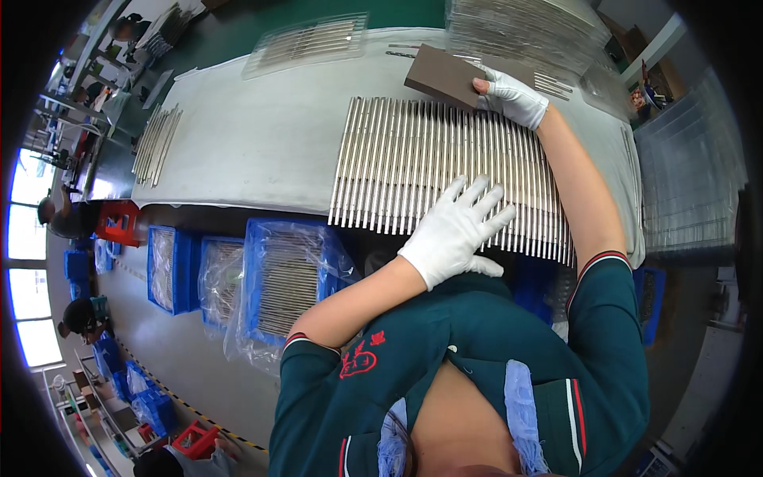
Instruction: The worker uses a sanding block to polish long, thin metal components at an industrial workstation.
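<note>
A row of thin metal rods (397, 163) lies side by side on the pale cloth, their near ends sticking out past the table edge. My left hand (457, 230), in a white glove, rests flat on the near part of the rods with its fingers spread. At the far end of the row, my right hand (513, 97), gloved with a bare thumb tip, grips a brown rectangular block (445, 75). The block lies across the rods' far ends, at a slant. A second brown block or the same one's continuation (509, 70) shows behind my right fingers; I cannot tell which.
A clear tray of rods (306, 46) lies at the far left, with loose rods (157, 143) below it. Clear plastic trays (524, 28) are stacked at the back right, more (690, 171) at the right. Blue crates (288, 278) of bagged rods stand below the table. Other people work at far left.
</note>
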A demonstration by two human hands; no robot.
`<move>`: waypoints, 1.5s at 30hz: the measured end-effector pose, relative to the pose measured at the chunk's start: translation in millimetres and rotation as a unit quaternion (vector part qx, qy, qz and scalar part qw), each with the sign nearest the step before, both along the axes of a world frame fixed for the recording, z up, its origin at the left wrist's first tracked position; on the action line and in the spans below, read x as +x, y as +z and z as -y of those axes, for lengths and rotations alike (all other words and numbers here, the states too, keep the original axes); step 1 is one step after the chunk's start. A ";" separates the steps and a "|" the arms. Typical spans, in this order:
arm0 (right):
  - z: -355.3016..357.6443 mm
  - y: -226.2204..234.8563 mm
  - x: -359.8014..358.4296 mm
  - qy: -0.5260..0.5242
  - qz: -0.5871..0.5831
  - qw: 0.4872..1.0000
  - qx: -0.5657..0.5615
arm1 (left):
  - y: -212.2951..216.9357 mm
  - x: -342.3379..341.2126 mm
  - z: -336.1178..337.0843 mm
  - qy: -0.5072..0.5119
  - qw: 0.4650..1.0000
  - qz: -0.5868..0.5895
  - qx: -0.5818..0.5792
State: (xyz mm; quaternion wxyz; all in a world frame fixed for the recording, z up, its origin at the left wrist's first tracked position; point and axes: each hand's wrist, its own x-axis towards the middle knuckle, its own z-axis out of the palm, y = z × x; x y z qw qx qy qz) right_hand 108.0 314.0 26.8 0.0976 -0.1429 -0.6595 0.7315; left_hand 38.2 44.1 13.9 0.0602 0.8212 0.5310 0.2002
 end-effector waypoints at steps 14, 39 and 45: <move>51.7 35.2 27.1 -0.123 0.010 0.955 0.270 | 17.0 -54.2 48.1 0.110 0.993 -0.043 0.004; 103.0 24.8 52.0 -0.122 0.071 0.894 0.425 | 2.6 -71.7 55.6 0.101 0.991 0.016 0.083; 112.9 35.3 15.3 -0.014 0.038 0.891 0.452 | 3.3 -69.9 51.2 0.092 0.992 0.011 0.091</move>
